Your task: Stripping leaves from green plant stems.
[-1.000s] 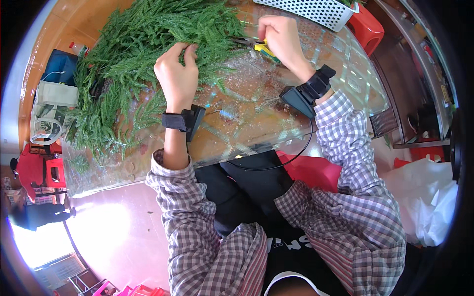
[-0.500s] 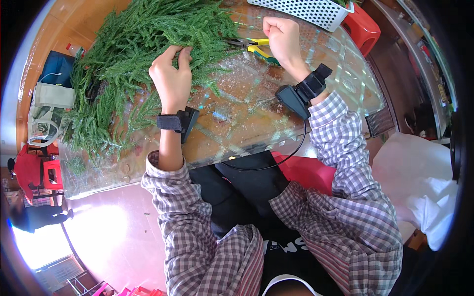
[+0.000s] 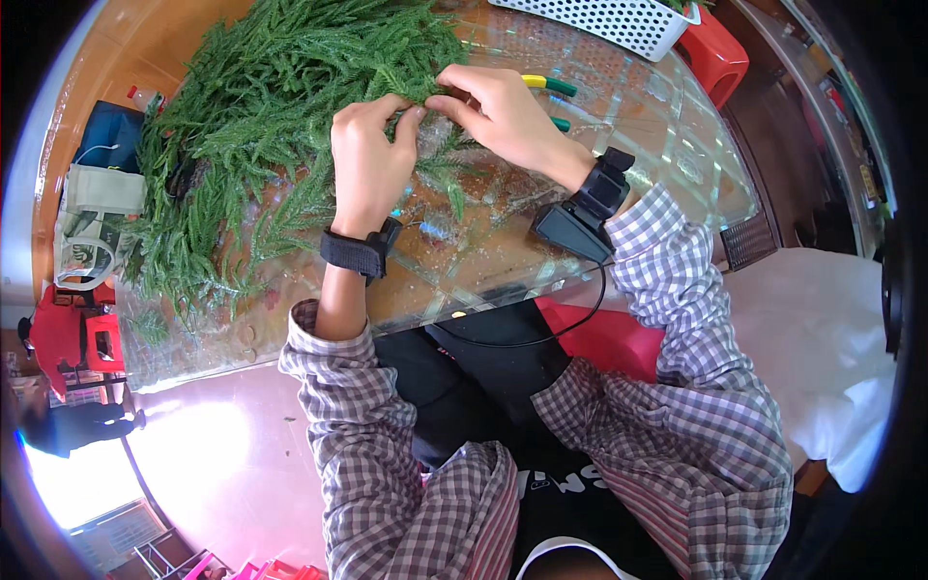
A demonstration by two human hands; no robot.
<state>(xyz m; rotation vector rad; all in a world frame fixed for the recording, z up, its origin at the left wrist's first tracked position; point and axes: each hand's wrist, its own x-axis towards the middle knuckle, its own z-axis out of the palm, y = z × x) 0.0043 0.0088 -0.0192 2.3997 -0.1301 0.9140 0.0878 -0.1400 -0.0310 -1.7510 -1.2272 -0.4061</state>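
Observation:
A big heap of green pine branches (image 3: 280, 106) covers the far left part of the table. At its right edge my left hand (image 3: 372, 159) pinches a green pine sprig (image 3: 418, 87) between thumb and fingers. My right hand (image 3: 507, 116) meets it from the right, its thumb and fingertips closed on the same sprig. The exact spot gripped is partly hidden by the fingers. Just beyond my right hand, the yellow and green handles of pliers (image 3: 551, 85) show; the hand covers their jaws.
The glass-topped table (image 3: 638, 135) has whitish crumbs scattered on it. A white perforated basket (image 3: 604, 24) stands at the far edge, beside a red stool (image 3: 713, 58). Bags (image 3: 101, 203) sit at the left. A black cable (image 3: 541, 336) hangs from my right wrist device.
My right hand has come left and down from beyond the pliers to the sprig, its fist now a pinch. My left hand has shifted right, and the two hands now meet.

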